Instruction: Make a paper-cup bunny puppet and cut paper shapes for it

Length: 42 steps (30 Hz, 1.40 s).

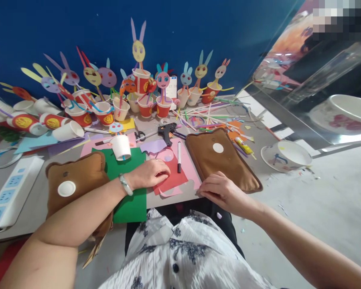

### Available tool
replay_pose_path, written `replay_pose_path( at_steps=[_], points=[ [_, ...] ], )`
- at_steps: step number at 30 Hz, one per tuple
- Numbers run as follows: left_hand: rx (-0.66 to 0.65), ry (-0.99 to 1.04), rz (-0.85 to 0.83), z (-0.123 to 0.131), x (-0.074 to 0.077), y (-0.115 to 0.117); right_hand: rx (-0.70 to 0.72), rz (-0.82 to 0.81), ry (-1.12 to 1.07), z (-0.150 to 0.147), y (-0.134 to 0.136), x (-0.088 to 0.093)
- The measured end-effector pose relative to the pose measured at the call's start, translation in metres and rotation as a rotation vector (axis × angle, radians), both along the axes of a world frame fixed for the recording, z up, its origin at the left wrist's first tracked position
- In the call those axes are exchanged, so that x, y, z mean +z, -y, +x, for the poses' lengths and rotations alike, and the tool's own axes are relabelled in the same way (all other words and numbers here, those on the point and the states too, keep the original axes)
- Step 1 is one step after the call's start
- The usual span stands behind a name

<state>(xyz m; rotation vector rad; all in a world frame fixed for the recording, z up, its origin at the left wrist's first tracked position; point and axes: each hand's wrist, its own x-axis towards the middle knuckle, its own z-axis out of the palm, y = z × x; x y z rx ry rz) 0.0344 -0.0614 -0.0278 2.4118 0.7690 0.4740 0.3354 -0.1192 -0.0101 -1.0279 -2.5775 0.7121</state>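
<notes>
My left hand (150,173) lies across the green sheet (129,204) and red paper (180,178), its fingers curled in. Whatever may be under those fingers is hidden. At the table's front edge, my right hand (221,190) rests beside a brown plush hot-water bag (204,148), fingers loosely stretched and nothing seen in them. Between the hands lies a black-and-white marker (179,156). Pink paper (191,164) with cut-outs spreads under the red piece. Past my left hand, a white paper cup (121,146) carries a small blue rabbit face (116,127).
Several cup figures with rabbit heads (138,51) line the blue wall. Beyond the papers sit a glue gun (167,132) and scattered sticks (210,114). A second brown bag (84,172) and a power strip (13,192) are left; a paper bowl (285,155) is right.
</notes>
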Motion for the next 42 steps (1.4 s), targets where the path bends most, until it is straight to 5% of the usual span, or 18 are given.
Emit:
replay_pose_path(
  at_steps=[7,14,27,35,42],
  points=[
    [0.001,-0.021,-0.001,0.0,0.0,-0.001,-0.485,-0.508,-0.338,-0.008,0.001,0.006],
    [0.001,-0.019,-0.012,0.0,0.002,0.0,-0.611,-0.674,-0.496,-0.01,-0.004,0.005],
    [0.043,0.033,-0.1,0.001,0.004,0.001,-0.473,-0.715,-0.472,-0.022,-0.011,0.006],
    [0.139,0.187,-0.322,0.001,0.009,0.002,-0.258,-0.441,-0.273,-0.064,-0.026,0.027],
    [0.209,0.271,-0.345,0.003,0.006,0.002,-0.231,-0.357,-0.222,-0.085,-0.036,0.034]
  ],
)
